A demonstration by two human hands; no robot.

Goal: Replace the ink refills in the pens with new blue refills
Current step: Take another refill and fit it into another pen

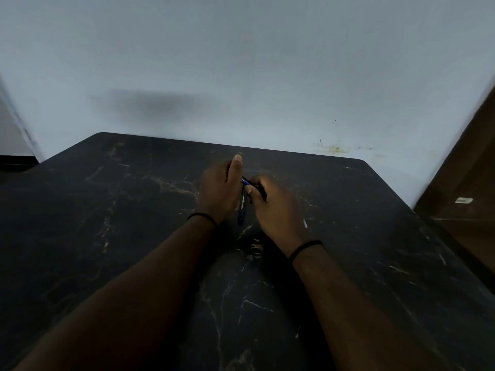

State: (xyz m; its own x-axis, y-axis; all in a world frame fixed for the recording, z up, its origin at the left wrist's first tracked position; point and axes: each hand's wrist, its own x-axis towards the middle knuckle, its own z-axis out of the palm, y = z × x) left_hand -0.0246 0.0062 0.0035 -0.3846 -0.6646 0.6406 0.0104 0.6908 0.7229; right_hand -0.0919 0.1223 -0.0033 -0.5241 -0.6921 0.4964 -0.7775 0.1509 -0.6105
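Observation:
A dark blue pen [242, 207] with pale lettering on its barrel hangs between my two hands over the middle of the black marble-patterned table [107, 210]. My left hand [219, 188] wraps around its upper part, thumb pointing up. My right hand [273, 204] pinches the pen's top end with its fingertips, right beside the left thumb. The pen's lower tip points toward me. Refills are not visible; the pen's upper end is hidden by my fingers.
A small pale sliver [305, 223] lies on the table just right of my right hand. A grey wall [241, 76] stands behind the table's far edge. Brown wooden furniture [463, 188] borders the table on the right.

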